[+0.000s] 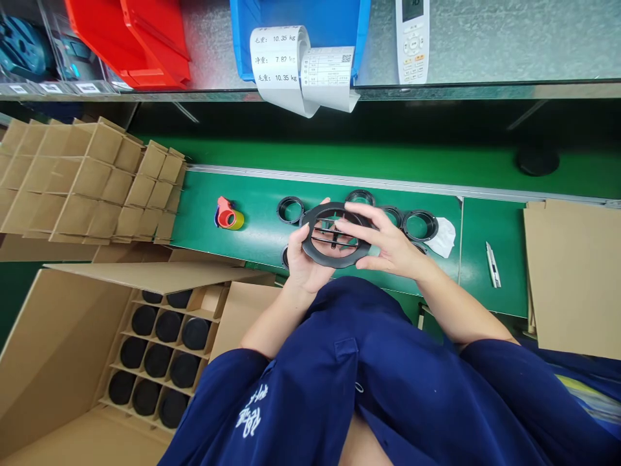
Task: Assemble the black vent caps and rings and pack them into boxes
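1. In the head view, a black ring grille [334, 260] was held above a green bench mat [252, 213]. The grip was closed on it by both hands: the grille was cradled from beneath by the left hand [303, 265], and its bars were crossed by the right hand [388, 239].
2. A slip was judged possible, since the grille was supported only at its rim and bars. If dropped, it could have struck the loose black rings [420, 225] lying just behind it.
3. Those rings could have been nudged by a wrist or forearm and rolled across the mat.
4. A utility knife [493, 264] was left on the mat to the right. Whether its blade was exposed could not be told, so a careless reach was judged a risk.
5. An open cardboard carton [58, 336] stood below the bench at the left. Its cardboard dividers [189, 301] held black round parts [158, 360] in most visible cells.
6. A blue bin [272, 13] and a red bin [140, 39] stood above, their contents hidden.
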### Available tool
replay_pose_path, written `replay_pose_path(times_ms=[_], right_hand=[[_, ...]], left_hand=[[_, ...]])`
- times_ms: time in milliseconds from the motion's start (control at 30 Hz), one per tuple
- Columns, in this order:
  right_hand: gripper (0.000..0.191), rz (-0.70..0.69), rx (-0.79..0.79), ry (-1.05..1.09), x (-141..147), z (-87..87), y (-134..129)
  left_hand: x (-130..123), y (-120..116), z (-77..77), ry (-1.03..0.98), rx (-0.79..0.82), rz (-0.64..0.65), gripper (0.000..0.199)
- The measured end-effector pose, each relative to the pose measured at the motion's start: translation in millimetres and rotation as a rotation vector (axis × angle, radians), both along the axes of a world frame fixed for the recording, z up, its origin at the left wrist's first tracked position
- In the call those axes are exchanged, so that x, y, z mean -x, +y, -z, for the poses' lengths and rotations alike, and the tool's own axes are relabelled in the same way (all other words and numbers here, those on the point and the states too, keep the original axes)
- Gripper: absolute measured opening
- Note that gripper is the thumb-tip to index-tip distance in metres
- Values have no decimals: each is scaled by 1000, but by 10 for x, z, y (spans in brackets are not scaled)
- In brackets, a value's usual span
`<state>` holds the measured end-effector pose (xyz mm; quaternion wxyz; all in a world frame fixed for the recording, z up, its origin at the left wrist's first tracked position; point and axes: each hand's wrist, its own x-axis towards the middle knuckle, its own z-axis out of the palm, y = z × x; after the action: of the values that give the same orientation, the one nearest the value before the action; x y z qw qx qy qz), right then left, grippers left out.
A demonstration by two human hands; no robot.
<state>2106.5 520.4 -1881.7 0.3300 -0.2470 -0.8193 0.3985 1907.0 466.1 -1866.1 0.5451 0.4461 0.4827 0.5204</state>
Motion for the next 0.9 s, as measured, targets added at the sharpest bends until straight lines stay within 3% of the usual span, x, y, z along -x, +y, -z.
replay_pose_path(times_ms=[133,200,233,300,400,600,767,900], right_hand=[[62,537,208,225,105,105,-189],[44,674,415,344,240,170,-312],[38,651,533,384,322,196,-372],[33,479,750,456,491,221,-471],[30,314,927,623,687,195,-529],[35,318,1004,718,800,85,-466],[30,350,1070,757,861,52,-470],[30,349,1131,779,895,33,-466]], left_hand=[[-37,17,-58,-3,-59,-84,77],[-52,40,-77,25,-99,-135,77],[-61,52,-79,39,-113,-157,77],[-83,65,-64,42,-121,-174,80],[-126,45,-22,-81,-72,-170,92],[-187,-34,-3,-509,0,-235,90],[-160,-24,38,-698,-40,-219,80],[-135,-1,86,-692,-62,-239,74]])
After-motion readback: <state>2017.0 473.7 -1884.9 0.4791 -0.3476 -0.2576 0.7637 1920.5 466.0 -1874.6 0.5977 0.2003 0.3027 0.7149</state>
